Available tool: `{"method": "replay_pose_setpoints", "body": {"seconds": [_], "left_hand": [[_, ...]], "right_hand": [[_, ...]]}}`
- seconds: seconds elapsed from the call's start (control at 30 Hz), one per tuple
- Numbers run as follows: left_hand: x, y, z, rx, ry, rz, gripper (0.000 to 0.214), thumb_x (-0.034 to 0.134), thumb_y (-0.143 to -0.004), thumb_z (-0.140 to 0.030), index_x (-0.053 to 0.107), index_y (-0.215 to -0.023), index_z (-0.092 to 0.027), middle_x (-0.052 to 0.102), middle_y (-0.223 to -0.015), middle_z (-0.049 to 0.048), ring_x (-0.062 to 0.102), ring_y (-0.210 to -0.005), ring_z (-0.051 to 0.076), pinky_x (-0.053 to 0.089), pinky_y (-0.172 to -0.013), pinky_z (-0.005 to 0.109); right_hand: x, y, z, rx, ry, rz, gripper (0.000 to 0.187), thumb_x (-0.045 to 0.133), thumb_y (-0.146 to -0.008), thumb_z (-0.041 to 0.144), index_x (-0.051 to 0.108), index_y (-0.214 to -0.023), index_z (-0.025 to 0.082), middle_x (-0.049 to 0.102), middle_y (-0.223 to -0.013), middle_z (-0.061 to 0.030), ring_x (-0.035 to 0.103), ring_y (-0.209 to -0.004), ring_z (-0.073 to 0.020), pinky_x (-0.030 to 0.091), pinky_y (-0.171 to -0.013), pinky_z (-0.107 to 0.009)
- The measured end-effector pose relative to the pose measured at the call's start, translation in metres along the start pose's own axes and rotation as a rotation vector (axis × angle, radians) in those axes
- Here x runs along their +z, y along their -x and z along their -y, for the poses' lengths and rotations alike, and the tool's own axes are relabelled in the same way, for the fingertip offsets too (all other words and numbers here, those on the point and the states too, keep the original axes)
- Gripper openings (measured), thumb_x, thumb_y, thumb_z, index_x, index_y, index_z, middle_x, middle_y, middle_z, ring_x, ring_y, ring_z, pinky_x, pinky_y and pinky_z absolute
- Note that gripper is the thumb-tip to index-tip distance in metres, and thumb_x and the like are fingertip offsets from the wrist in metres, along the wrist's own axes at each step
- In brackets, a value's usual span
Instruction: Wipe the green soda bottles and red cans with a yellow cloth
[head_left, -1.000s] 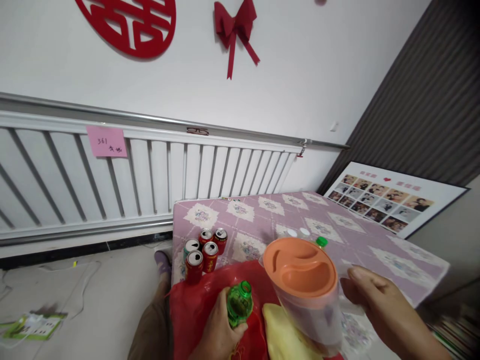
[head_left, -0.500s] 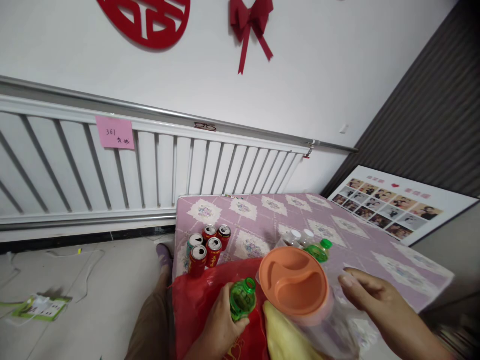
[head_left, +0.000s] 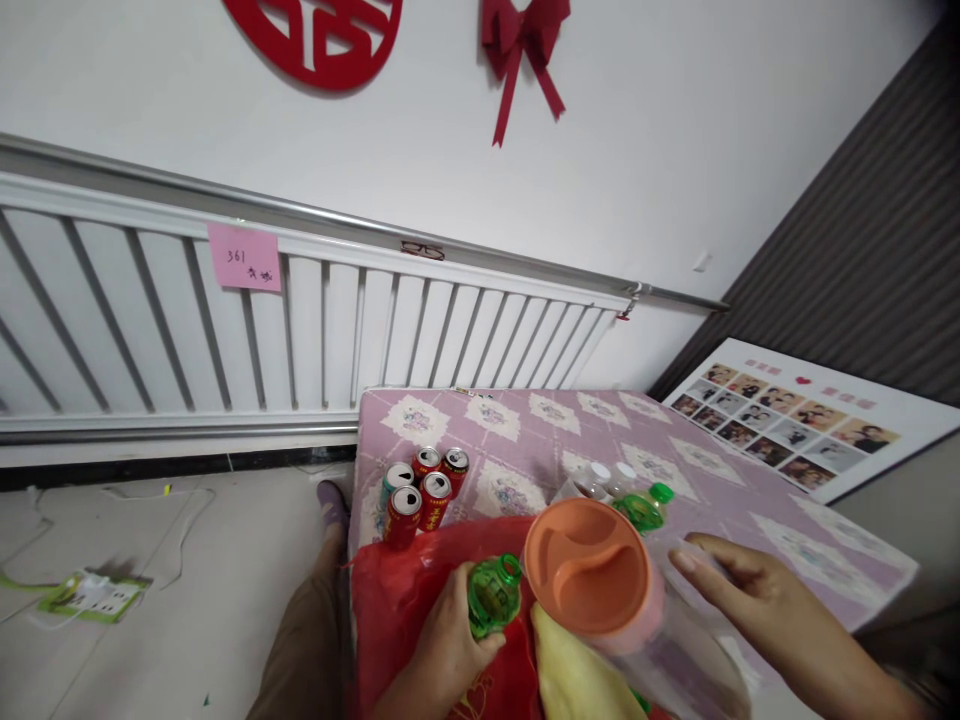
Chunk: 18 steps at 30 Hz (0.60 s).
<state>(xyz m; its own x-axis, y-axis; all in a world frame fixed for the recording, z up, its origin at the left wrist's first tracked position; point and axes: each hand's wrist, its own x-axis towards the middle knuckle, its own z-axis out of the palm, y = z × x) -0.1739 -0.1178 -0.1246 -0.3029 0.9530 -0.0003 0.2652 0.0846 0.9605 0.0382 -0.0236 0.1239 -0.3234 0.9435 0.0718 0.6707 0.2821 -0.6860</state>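
Note:
My left hand (head_left: pixel 450 625) is wrapped round a green plastic bottle (head_left: pixel 495 598) with an uncapped mouth, above a red bag (head_left: pixel 390 600). Just right of it is a clear container (head_left: pixel 675 650) with an orange lid (head_left: pixel 589 560), its body slanting to the lower right. Beside that container my right hand (head_left: pixel 742 590) has thumb and forefinger closed. Something translucent shows at the fingertips, too faint to name. Yellow cloth-like material (head_left: pixel 577 670) lies between bottle and container. A second green bottle (head_left: pixel 643 510), capped, is behind the lid.
Several opened drink cans (head_left: pixel 420 490) stand at the left of the table (head_left: pixel 517 415), which has a patterned purple cover. White-capped clear bottles (head_left: pixel 598 480) are behind the orange lid. A white radiator (head_left: pixel 300 330) lines the wall. A power strip (head_left: pixel 94 597) lies on the floor.
The view has shifted slightly, so most things appear a little further right. The orange-lidded container leans a bit more. The left hand keeps its hold on the green bottle.

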Motion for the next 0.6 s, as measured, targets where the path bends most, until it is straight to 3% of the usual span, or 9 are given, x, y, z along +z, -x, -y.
{"method": "replay_pose_setpoints", "body": {"seconds": [0.6], "left_hand": [[0.0009, 0.0004, 0.0014, 0.019, -0.001, -0.016, 0.078, 0.072, -0.063, -0.014, 0.042, -0.135, -0.012, 0.058, -0.136, 0.0172, 0.055, -0.127, 0.027, 0.04, -0.11, 0.036]], "right_hand": [[0.0014, -0.0071, -0.004, -0.072, 0.175, 0.05, 0.063, 0.05, -0.071, 0.081, 0.059, -0.056, 0.02, 0.055, -0.057, -0.0018, 0.053, -0.059, -0.0203, 0.041, -0.052, -0.028]]}}
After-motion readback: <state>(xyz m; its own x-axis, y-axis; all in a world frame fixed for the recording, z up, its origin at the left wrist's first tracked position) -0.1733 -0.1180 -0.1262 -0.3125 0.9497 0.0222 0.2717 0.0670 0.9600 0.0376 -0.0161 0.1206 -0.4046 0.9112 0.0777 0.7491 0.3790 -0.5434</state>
